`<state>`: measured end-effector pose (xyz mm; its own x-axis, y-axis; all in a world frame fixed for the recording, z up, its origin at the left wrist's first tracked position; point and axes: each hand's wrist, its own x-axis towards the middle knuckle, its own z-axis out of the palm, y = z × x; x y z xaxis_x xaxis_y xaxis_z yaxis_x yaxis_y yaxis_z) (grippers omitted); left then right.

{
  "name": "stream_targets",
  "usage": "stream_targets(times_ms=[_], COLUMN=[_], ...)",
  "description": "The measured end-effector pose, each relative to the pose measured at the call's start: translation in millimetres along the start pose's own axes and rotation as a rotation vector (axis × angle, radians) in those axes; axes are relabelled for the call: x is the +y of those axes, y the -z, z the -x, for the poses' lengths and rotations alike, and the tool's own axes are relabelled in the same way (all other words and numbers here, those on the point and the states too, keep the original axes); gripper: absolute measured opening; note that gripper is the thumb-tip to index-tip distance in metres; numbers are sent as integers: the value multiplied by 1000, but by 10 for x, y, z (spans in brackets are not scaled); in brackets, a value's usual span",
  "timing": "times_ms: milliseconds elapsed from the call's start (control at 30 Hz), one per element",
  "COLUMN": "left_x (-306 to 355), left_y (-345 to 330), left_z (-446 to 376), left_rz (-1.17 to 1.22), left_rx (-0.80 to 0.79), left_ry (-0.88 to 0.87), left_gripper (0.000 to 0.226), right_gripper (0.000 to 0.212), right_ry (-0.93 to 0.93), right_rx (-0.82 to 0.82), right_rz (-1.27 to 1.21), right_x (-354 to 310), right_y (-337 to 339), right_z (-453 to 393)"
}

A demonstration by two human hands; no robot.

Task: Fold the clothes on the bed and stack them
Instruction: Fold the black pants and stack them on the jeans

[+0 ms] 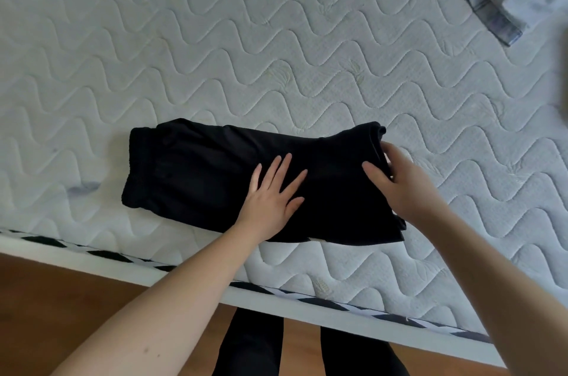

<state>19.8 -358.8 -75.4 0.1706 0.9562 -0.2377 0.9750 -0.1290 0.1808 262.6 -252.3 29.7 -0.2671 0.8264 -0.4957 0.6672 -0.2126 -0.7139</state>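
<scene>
A folded black fabric garment [215,179] lies flat on the white wave-quilted mattress of the bed [276,47], near the bed's front edge. The left hand [272,194] rests palm-down on the garment's middle, fingers straight and spread, gripping nothing. The right hand [396,179] holds the garment's right end, thumb on top and fingers curled round the folded edge. A crumpled light grey garment with a checked band [504,4] lies well apart, at the far right corner.
</scene>
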Motion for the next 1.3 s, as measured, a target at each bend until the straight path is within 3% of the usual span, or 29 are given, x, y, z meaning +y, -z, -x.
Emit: stream_targets(times_ms=[100, 200, 333, 533, 667, 867, 967, 1033, 1100, 1300], left_x=[-47, -92, -323, -1056, -1570, -1997, -2040, -2042, -2044, -2149], left_y=[253, 615, 913, 1143, 1231, 1178, 1122, 1033, 968, 982], left_z=[-8, -89, -142, 106, 253, 365, 400, 397, 408, 530], left_rz=[666, 1443, 1659, 1934, 2007, 1948, 1966, 1822, 1685, 1553], left_rx=[83, -47, -247, -113, -152, -264, -259, -193, -102, -16], left_ry=[77, 342, 610, 714, 703, 702, 748, 777, 811, 826], left_gripper=[51, 47, 53, 67, 74, 83, 51, 26, 21, 22], right_gripper=[38, 40, 43, 45, 46, 48, 40, 34, 31, 33], right_ry=[61, 143, 192, 228, 209, 143, 213, 216, 163, 214], right_rx=[-52, -87, -108, -116, -150, -328, -179, -55, -11, -369], right_rz=[-15, 11, 24, 82, 71, 30, 43, 39, 61, 396], right_x=[-344, -703, -1133, -1639, -1860, -1965, -1941, -1892, -1789, -1516], right_y=[-172, -424, -827, -1467, -1897, -2324, -2297, -2220, -2117, -2003], right_z=[-2, -66, -206, -438, -562, -631, -765, -910, -1082, -1301])
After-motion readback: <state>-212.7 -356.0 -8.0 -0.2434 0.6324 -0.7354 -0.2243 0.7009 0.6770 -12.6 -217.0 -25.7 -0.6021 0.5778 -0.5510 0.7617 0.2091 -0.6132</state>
